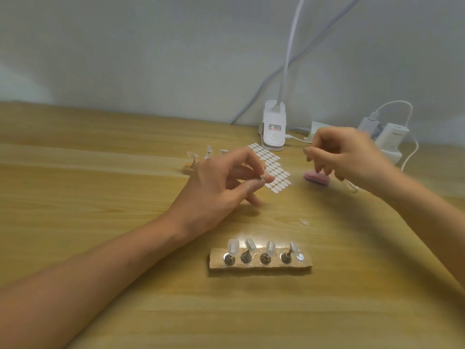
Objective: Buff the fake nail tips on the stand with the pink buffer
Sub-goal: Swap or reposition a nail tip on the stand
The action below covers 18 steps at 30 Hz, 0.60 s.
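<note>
Left forearm (pixel 88 268) enters from lower left. Stand (pixel 251 267) sits lower centre, four nail tips (pixel 270 248) mounted, right-end post bare. Pink buffer (pixel 317 178) lies on table at centre right, untouched, so buffing seems not yet begun. Left hand (pixel 221 182) pinches small clear piece (pixel 264 178), probably fifth tip. Right hand (pixel 347 154) hovers above buffer with fingers curled; whether they hold anything cannot be told. Sticker sheet (pixel 274 170) lies between hands; second stand (pixel 191 167), lamp clip (pixel 274 129) and charger (pixel 390 139) lie beyond.
</note>
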### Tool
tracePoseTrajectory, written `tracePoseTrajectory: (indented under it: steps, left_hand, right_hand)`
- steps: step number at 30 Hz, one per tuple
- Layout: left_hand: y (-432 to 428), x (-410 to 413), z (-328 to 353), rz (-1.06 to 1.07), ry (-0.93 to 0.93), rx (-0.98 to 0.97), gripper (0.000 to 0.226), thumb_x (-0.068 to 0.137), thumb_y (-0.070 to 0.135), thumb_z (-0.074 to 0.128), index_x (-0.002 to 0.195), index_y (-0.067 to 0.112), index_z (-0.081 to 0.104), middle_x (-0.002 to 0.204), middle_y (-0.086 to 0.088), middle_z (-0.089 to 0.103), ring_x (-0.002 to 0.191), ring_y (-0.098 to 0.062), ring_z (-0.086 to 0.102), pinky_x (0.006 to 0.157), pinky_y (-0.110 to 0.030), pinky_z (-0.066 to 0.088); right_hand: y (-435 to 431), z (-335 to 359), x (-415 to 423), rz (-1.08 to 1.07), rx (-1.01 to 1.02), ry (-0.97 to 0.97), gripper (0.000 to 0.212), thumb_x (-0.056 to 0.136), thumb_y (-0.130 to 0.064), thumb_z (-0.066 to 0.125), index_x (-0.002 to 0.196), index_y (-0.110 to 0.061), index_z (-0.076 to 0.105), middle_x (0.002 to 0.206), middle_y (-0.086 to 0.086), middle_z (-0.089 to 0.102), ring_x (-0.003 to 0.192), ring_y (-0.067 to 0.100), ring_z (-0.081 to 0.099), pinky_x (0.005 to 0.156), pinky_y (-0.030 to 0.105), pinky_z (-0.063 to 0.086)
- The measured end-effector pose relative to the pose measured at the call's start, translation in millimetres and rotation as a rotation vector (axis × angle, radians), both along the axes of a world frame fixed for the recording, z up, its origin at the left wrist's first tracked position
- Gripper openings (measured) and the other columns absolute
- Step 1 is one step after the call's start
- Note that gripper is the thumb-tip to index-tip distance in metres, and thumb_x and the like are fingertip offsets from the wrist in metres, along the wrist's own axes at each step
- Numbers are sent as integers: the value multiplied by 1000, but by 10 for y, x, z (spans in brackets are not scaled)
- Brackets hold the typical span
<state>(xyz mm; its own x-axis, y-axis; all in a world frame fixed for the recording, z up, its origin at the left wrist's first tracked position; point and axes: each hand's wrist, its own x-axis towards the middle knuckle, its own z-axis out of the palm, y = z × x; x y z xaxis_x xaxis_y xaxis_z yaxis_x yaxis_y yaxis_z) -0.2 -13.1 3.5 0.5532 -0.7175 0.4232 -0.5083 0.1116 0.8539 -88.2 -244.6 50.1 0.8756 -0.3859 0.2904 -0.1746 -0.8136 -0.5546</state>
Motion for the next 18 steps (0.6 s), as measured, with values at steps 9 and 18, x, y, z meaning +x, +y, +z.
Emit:
tracePoseTrajectory:
  steps: [9, 18]
  left_hand:
    - [-2, 64, -12, -32, 54, -2, 17, 85, 4, 76, 95, 9, 64, 89, 0, 76, 84, -13, 75, 58, -22, 56]
    - [10, 69, -15, -14, 182, -84, 34, 80, 7, 79, 105, 13, 56, 87, -2, 79, 82, -19, 77, 63, -28, 60]
  right_hand:
    - [-125, -138, -12, 27, -175, -99, 18, 93, -14, 67, 104, -27, 72, 93, -8, 68, 72, 16, 58, 68, 33, 54]
    - [706, -233, -168, 414, 277, -283, 20, 77, -27, 77, 90, -13, 73, 84, -3, 71, 59, 19, 66, 39, 33, 51]
